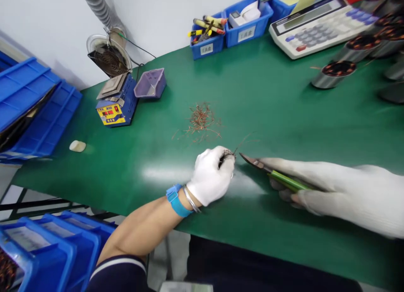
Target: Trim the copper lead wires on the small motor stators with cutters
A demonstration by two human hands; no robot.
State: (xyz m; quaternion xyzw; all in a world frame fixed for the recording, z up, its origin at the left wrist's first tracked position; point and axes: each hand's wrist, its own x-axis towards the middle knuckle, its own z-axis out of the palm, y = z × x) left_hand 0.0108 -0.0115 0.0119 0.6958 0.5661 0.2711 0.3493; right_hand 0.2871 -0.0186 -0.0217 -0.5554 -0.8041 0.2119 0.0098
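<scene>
My left hand (211,175), in a white glove with a blue wrist strap, is closed around a small dark wound part (226,155) with thin copper wire ends sticking out to the right. My right hand (334,190), also gloved, grips green-handled cutters (274,174) whose tips point left, just short of the wire ends. Both hands rest low over the green mat (284,111). A heap of cut copper wire scraps (200,120) lies just beyond them.
A blue and yellow soldering unit (115,102) and a small purple tray (150,83) stand at the back left. Blue bins (246,20), a calculator (318,22) and several metal wound cores (334,73) line the far side. Blue crates (28,102) stand at the left.
</scene>
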